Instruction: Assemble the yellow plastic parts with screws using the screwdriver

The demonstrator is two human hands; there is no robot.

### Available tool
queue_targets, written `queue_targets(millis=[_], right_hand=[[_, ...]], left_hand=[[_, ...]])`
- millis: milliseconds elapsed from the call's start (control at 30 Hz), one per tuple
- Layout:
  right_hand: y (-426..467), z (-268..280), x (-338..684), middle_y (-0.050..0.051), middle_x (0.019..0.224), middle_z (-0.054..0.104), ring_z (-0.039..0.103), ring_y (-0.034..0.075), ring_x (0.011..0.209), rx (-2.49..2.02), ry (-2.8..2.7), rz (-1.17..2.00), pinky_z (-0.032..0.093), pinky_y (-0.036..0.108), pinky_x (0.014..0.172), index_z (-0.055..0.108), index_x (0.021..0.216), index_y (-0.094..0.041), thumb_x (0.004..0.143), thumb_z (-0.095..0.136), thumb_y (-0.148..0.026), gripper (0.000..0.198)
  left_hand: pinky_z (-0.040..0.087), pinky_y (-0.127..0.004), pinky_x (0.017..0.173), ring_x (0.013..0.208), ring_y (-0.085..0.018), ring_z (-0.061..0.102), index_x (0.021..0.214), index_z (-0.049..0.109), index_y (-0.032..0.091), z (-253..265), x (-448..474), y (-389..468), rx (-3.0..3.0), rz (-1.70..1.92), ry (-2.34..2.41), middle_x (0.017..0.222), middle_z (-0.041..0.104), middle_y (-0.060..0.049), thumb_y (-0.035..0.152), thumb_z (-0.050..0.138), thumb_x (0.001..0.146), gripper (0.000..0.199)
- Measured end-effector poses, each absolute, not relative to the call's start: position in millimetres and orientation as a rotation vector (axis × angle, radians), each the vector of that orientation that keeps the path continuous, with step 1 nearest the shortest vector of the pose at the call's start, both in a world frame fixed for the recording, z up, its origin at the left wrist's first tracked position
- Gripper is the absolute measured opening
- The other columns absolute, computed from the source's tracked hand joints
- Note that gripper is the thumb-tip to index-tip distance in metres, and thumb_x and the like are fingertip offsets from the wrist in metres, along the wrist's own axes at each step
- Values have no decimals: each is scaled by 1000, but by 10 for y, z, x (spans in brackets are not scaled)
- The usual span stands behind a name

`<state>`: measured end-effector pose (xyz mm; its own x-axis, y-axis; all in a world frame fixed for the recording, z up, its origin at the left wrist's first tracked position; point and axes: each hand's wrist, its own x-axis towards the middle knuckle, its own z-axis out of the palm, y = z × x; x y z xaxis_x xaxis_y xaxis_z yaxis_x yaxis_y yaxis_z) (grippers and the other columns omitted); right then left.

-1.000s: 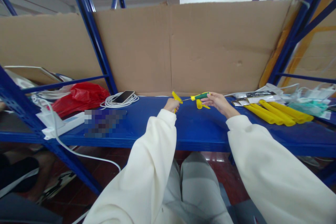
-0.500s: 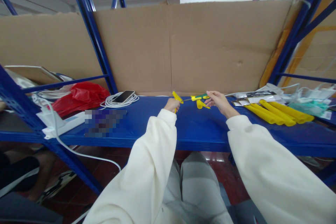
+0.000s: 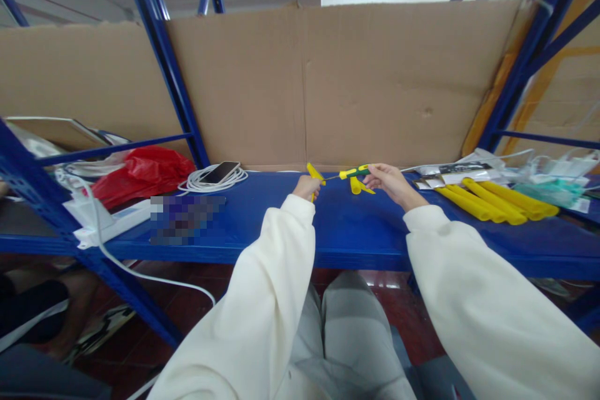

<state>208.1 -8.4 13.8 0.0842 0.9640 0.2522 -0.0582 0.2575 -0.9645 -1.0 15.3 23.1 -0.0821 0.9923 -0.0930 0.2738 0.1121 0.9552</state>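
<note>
In the middle of the blue shelf, my left hand (image 3: 307, 187) is closed round a yellow plastic piece (image 3: 315, 171), whose upper end sticks out above the fingers. My right hand (image 3: 387, 179) grips a screwdriver (image 3: 354, 172) by the back of its green and yellow handle. The thin shaft points left and its tip meets the yellow piece at my left hand; the exact contact is too small to make out. Just below the handle, another yellow plastic part (image 3: 357, 186) lies on the shelf, close to my right fingertips.
Several yellow tubes (image 3: 492, 200) lie at the right, by plastic packets (image 3: 462, 169) and a greenish bag (image 3: 550, 190). To the left are a phone (image 3: 221, 172) on a coiled white cable (image 3: 192, 184), a red bag (image 3: 150, 172) and a power strip (image 3: 122, 219). Cardboard (image 3: 375, 81) stands behind.
The screwdriver handle has turned slightly in my right hand and shifted a little left. My left hand keeps its place with the yellow piece.
</note>
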Motion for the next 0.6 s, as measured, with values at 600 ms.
queue_targets(millis=[600], right_hand=[[-172,208,2026,2,47,63,59,9,39,-1250,-1235,878,44,16,42,53,67,-17,91,61,-44,37]], left_hand=[[26,-20,43,39,-6,35,75,59,13,244,5,131,1286,1021,1522,46,39,7,5,57,84,12]])
